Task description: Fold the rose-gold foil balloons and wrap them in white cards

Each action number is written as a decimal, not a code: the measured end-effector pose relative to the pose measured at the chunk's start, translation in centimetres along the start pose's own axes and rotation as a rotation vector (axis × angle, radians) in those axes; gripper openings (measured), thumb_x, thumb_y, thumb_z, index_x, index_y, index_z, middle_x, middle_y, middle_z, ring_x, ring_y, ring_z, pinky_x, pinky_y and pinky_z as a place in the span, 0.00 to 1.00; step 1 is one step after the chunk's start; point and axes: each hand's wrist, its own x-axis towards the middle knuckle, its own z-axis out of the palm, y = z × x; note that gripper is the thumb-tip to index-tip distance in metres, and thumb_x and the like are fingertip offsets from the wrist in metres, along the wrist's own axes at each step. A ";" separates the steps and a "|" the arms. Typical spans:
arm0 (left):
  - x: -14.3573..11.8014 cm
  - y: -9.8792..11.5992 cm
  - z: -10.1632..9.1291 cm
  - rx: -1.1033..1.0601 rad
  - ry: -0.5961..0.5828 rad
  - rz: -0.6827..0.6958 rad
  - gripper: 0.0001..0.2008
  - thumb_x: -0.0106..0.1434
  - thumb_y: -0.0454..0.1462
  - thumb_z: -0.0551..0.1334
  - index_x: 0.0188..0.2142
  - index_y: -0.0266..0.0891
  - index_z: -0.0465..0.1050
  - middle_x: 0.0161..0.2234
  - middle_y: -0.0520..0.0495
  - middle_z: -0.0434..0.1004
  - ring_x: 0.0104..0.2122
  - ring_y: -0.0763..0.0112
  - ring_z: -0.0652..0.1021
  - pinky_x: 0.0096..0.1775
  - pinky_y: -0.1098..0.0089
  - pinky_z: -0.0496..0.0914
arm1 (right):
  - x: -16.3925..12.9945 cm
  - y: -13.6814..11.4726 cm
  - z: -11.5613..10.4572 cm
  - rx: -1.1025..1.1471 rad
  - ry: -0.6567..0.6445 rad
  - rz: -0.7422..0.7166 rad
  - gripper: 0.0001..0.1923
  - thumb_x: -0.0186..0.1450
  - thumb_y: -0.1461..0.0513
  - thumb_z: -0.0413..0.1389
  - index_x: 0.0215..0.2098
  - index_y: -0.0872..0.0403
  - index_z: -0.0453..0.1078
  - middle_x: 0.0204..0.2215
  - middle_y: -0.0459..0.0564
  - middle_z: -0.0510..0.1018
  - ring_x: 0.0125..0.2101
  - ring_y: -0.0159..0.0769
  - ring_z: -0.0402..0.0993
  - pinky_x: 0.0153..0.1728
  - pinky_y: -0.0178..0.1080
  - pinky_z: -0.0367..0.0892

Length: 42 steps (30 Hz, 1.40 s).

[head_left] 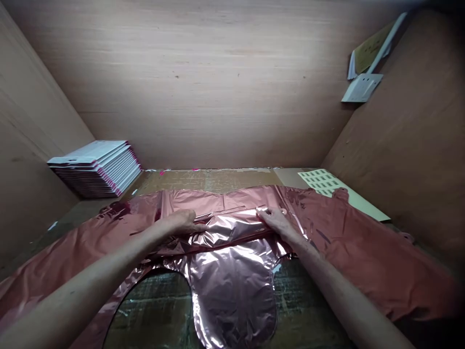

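A large, flat, rose-pink foil balloon (232,286) lies spread across the work surface, shiny and creased. A folded band of its foil runs across the middle, between my hands. My left hand (183,223) grips this band at its left end, fingers bent over the foil. At the right end my right hand (275,220) pinches the upper edge of the band between thumb and fingers. Below the band a rounded lobe hangs toward me, and long parts of the foil reach out to both sides under my forearms. The undersides of my fingers are partly hidden.
Wooden panels (225,97) enclose the surface at the back and sides. A stack of white-and-pink packets (98,165) stands at the back left. At the right lies a pale yellow label sheet (348,198). Papers in a white holder (363,87) hang at the upper right corner.
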 end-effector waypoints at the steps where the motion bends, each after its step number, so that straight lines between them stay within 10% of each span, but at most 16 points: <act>1: 0.0 0.2 0.5 0.118 0.032 -0.016 0.32 0.55 0.63 0.57 0.27 0.33 0.75 0.28 0.37 0.77 0.32 0.53 0.78 0.33 0.64 0.66 | 0.0 0.1 0.3 -0.047 0.034 -0.007 0.18 0.66 0.53 0.48 0.31 0.57 0.71 0.30 0.55 0.78 0.33 0.41 0.74 0.30 0.35 0.64; 5: 0.2 0.1 2.4 0.443 0.119 -0.091 0.39 0.62 0.64 0.48 0.32 0.29 0.78 0.33 0.29 0.79 0.38 0.45 0.79 0.38 0.59 0.67 | 0.2 -0.4 0.5 -0.299 0.144 0.009 0.17 0.69 0.54 0.49 0.44 0.58 0.73 0.38 0.59 0.79 0.44 0.47 0.74 0.44 0.41 0.63; 11: 1.1 -2.5 3.7 0.256 0.257 -0.157 0.36 0.64 0.62 0.46 0.38 0.33 0.77 0.34 0.32 0.80 0.39 0.49 0.79 0.39 0.60 0.67 | 1.7 -1.7 0.3 -0.517 0.101 0.110 0.20 0.72 0.54 0.46 0.44 0.57 0.75 0.41 0.60 0.80 0.47 0.49 0.74 0.47 0.42 0.62; 18: 2.1 0.7 7.3 0.310 0.645 -0.178 0.36 0.67 0.58 0.46 0.60 0.33 0.66 0.59 0.30 0.67 0.59 0.43 0.66 0.59 0.46 0.55 | 2.3 -3.4 -0.3 -0.640 0.029 0.179 0.19 0.70 0.53 0.49 0.41 0.57 0.77 0.37 0.63 0.79 0.44 0.54 0.75 0.45 0.49 0.64; 26: 3.0 1.4 9.3 0.280 0.565 0.102 0.35 0.66 0.57 0.51 0.64 0.37 0.61 0.63 0.32 0.61 0.64 0.41 0.58 0.60 0.41 0.53 | 0.9 -6.8 -2.1 -0.610 -0.242 -0.224 0.07 0.63 0.59 0.61 0.37 0.55 0.75 0.44 0.55 0.75 0.45 0.41 0.70 0.43 0.35 0.63; 31: -5.0 4.5 10.0 0.072 0.634 0.335 0.34 0.65 0.52 0.56 0.62 0.32 0.61 0.63 0.30 0.60 0.63 0.47 0.61 0.61 0.48 0.57 | -6.6 -3.5 -1.5 -0.297 -0.318 -0.209 0.12 0.65 0.55 0.57 0.31 0.56 0.70 0.28 0.46 0.73 0.29 0.32 0.68 0.27 0.32 0.58; 37: -15.2 6.2 13.8 -0.008 0.160 0.902 0.57 0.52 0.63 0.63 0.70 0.39 0.40 0.69 0.35 0.47 0.67 0.45 0.54 0.65 0.47 0.49 | -20.8 -0.7 1.5 0.142 -0.322 -0.134 0.13 0.67 0.53 0.54 0.35 0.56 0.71 0.25 0.45 0.75 0.26 0.32 0.70 0.26 0.32 0.64; 42: -15.6 5.8 14.3 0.027 0.031 0.999 0.57 0.53 0.57 0.66 0.70 0.37 0.35 0.70 0.35 0.41 0.68 0.47 0.48 0.66 0.48 0.41 | -25.2 0.9 1.0 -0.254 -0.157 -0.731 0.27 0.70 0.67 0.45 0.67 0.55 0.54 0.62 0.58 0.65 0.60 0.44 0.63 0.58 0.46 0.65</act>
